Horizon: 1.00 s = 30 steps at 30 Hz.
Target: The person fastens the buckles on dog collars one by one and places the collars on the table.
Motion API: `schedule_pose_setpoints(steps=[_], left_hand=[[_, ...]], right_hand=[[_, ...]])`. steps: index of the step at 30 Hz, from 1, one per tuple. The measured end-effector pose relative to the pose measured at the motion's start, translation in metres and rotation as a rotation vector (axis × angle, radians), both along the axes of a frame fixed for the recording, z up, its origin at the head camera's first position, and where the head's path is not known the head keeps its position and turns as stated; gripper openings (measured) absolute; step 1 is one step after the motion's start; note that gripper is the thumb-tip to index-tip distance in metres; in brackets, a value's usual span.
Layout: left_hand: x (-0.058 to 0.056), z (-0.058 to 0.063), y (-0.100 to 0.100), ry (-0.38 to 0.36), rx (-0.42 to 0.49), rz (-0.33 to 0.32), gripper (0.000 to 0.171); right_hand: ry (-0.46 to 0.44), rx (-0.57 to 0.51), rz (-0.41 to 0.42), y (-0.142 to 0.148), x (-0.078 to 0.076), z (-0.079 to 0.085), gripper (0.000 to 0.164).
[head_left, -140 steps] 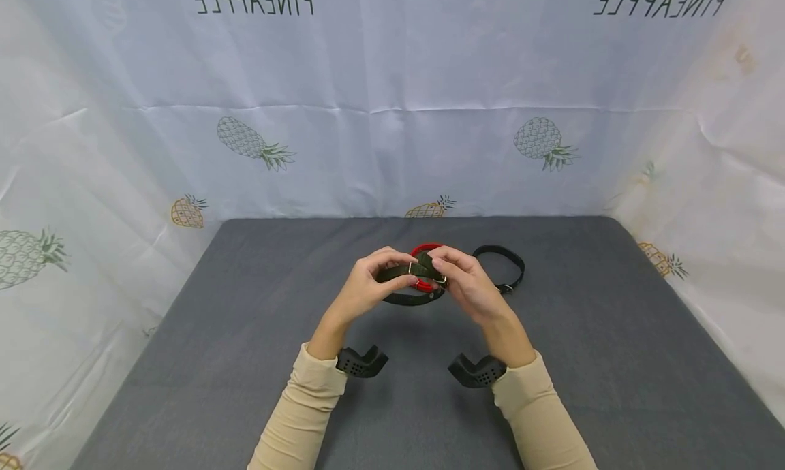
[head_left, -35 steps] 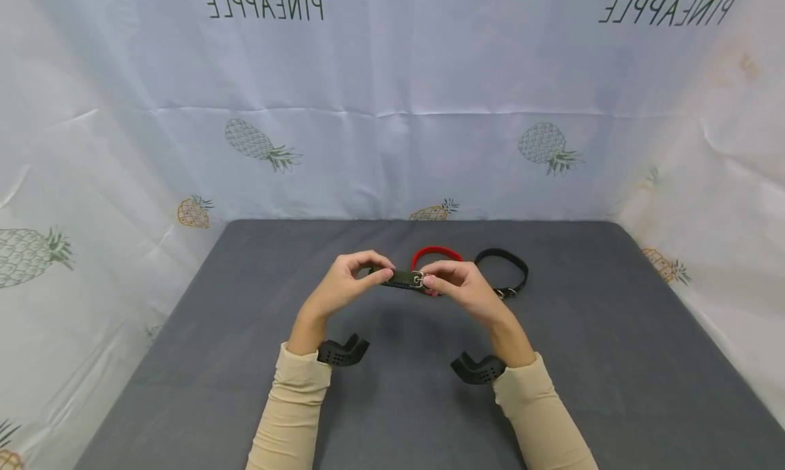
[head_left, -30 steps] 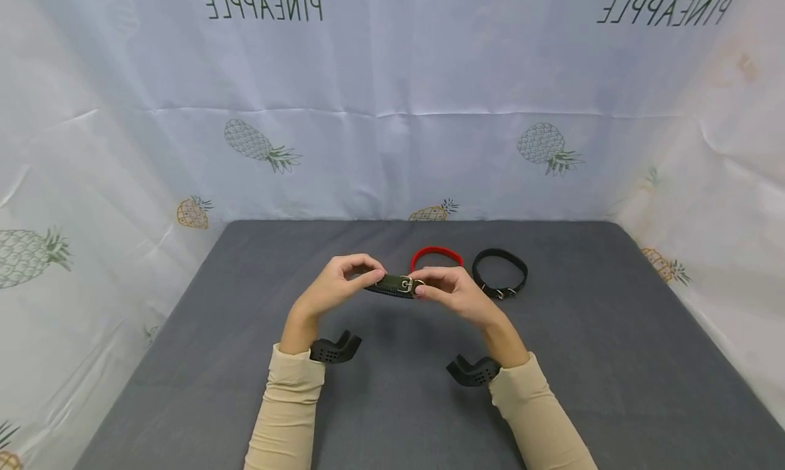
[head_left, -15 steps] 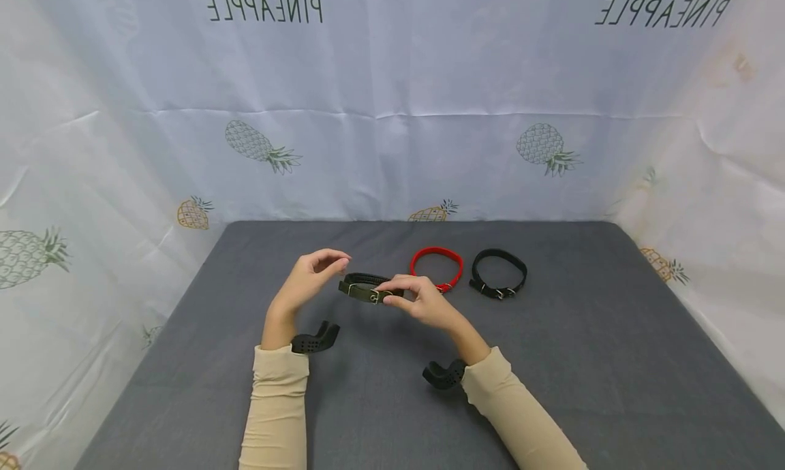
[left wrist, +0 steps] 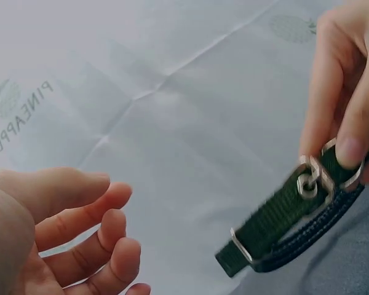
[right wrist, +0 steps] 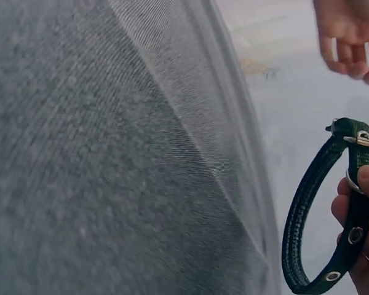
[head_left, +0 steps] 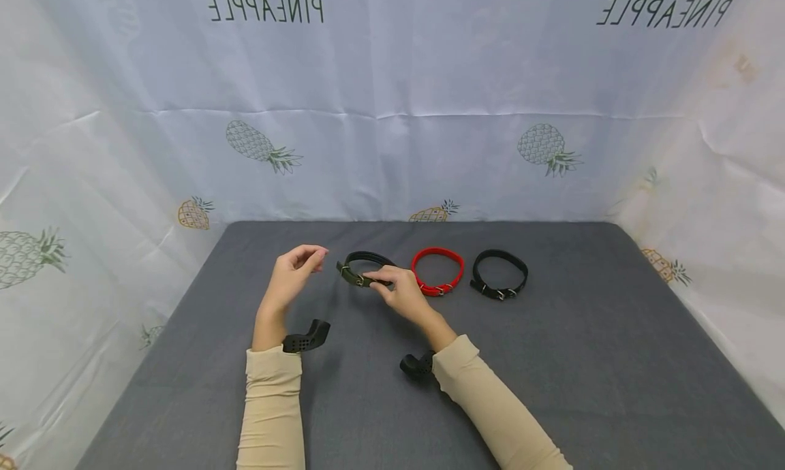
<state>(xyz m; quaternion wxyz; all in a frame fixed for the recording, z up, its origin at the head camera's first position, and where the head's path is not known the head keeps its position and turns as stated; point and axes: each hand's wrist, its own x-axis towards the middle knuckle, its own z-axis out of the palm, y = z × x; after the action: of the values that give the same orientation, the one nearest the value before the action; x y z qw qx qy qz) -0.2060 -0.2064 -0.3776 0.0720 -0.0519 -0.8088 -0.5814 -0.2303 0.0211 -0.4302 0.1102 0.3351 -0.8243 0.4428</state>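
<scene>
A dark green collar [head_left: 351, 276], buckled into a loop, is pinched between the thumb and fingers of my right hand [head_left: 401, 293] near its metal buckle [left wrist: 313, 183]. In the right wrist view the collar [right wrist: 301, 209] shows its round loop, metal eyelets and a ring by the thumb. My left hand [head_left: 293, 272] is to the left of the collar, apart from it, fingers loosely curved with nothing in them. In the left wrist view the left hand's fingers [left wrist: 114, 258] hang relaxed, while the collar's strap end points toward them.
A red collar [head_left: 460, 269] lies as a buckled loop on the grey table [head_left: 392, 415], right of the green one. Farther right lies a black collar [head_left: 525, 269], also a loop. A white curtain [head_left: 392, 61] printed with pineapples hangs behind the table.
My left hand has let go of the green collar and drawn off to the left. My right hand has carried the collar leftward, away from in front of the red one.
</scene>
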Motion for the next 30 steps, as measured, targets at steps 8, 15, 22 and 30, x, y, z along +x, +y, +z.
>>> schedule_pose_setpoints(steps=[8,15,22,30], left_hand=[[0.001,0.001,-0.004,-0.002,0.04,-0.002,0.038],[0.002,0.002,-0.005,0.006,0.038,0.007,0.036],[0.0,0.001,-0.002,-0.002,0.026,-0.009,0.036],[-0.002,0.001,0.005,0.004,0.038,-0.018,0.032]], right_hand=[[0.022,0.07,-0.042,-0.012,-0.007,-0.008,0.024],[-0.005,0.158,-0.067,-0.014,-0.012,-0.013,0.023],[-0.071,0.25,-0.061,-0.019,-0.019,-0.017,0.023],[-0.124,0.35,-0.077,-0.025,-0.023,-0.016,0.022]])
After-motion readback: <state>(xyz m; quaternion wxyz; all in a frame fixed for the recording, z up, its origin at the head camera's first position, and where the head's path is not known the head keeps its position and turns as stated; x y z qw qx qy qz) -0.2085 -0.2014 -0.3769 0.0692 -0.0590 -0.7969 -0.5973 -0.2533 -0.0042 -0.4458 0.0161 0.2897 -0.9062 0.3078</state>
